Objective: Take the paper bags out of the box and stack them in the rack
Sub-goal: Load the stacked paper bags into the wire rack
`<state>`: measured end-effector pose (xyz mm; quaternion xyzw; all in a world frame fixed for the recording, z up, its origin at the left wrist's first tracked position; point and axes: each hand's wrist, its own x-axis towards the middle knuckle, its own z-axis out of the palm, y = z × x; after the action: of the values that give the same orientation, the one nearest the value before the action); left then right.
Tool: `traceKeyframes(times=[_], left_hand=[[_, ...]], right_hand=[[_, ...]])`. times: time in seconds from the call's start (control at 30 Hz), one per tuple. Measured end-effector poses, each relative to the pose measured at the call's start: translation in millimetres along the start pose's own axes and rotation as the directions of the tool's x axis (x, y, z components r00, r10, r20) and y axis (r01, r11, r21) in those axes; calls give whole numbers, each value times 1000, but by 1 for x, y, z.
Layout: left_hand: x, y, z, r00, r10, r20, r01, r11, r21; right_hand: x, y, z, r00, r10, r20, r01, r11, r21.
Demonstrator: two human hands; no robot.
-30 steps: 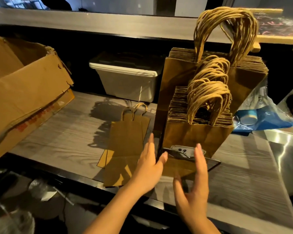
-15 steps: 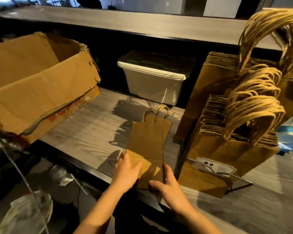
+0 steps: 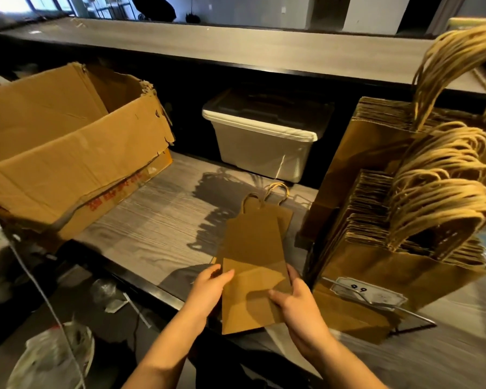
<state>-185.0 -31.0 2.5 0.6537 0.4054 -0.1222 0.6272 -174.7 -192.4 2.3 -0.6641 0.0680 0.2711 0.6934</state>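
The rack (image 3: 415,321) is packed with upright paper bags (image 3: 399,265); left of it, both hands' grips, left hand (image 3: 208,287) and right hand (image 3: 300,307), pinch flat bags (image 3: 253,256) on the surface (image 3: 157,220); farther left gapes the box (image 3: 68,153); behind, a white bin (image 3: 261,144).

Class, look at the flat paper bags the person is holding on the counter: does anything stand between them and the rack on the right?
Nothing visible does. Both hands, left and right, grip the flat bags, and the rack stands immediately to their right across bare counter.
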Motion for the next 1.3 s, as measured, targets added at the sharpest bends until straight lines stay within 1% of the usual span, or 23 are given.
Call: traceKeyframes(times=[0.1,0.2,0.23,0.3,0.4,0.43,0.5,0.6,0.67,0.73,0.8,0.87,0.93,1.0,1.03,1.1,1.2,1.23,1.3], left_hand=[[-4,-5,3,1000,-13,-11,11,984,-178],[-20,-3,8,999,-11,53,29,930,-367],[-24,-1,10,997,13,77,22,900,-436],[-36,2,14,991,84,105,-15,846,-533],[-55,6,23,974,208,89,-106,767,-633],[-59,7,26,966,246,80,-136,745,-653],[-75,13,34,942,325,82,-190,721,-667],[-97,29,43,897,435,76,-302,729,-614],[-113,41,50,846,524,95,-398,740,-542],[-125,51,58,780,618,97,-512,719,-470],[-133,62,68,715,690,110,-604,690,-400],[-138,74,78,630,758,171,-662,639,-392],[-140,83,87,548,802,237,-707,596,-381],[-140,86,96,493,820,290,-748,570,-341],[-139,85,101,481,822,305,-755,565,-332],[-135,81,107,482,812,329,-734,579,-355],[-124,70,113,493,794,355,-707,604,-368],[-120,66,115,500,784,367,-713,613,-340],[-114,56,117,521,759,390,-724,635,-269]], right_hand=[[-16,-9,-6,997,-69,36,71,996,-62],[-36,-14,-15,973,-183,140,202,969,-142],[-42,-17,-18,961,-224,160,248,957,-150],[-55,-20,-24,937,-315,152,341,920,-192],[-72,-23,-38,864,-492,102,496,803,-330],[-75,-23,-41,826,-558,78,538,741,-401],[-84,-24,-48,719,-695,11,589,601,-540],[-89,-28,-56,520,-850,-87,622,447,-643],[-91,-34,-62,379,-914,-142,625,367,-689],[-91,-41,-66,267,-941,-209,619,334,-711],[-90,-52,-70,188,-947,-261,627,320,-710],[-88,-64,-76,105,-949,-297,608,298,-736],[-86,-74,-84,45,-946,-322,562,290,-774],[-85,-79,-92,13,-937,-350,541,301,-785],[-83,-78,-96,12,-933,-359,545,307,-780],[-81,-73,-100,34,-931,-362,577,314,-754],[-77,-59,-102,94,-926,-365,592,347,-727],[-75,-53,-103,125,-918,-377,590,375,-715],[-71,-42,-102,220,-886,-408,562,457,-689]])
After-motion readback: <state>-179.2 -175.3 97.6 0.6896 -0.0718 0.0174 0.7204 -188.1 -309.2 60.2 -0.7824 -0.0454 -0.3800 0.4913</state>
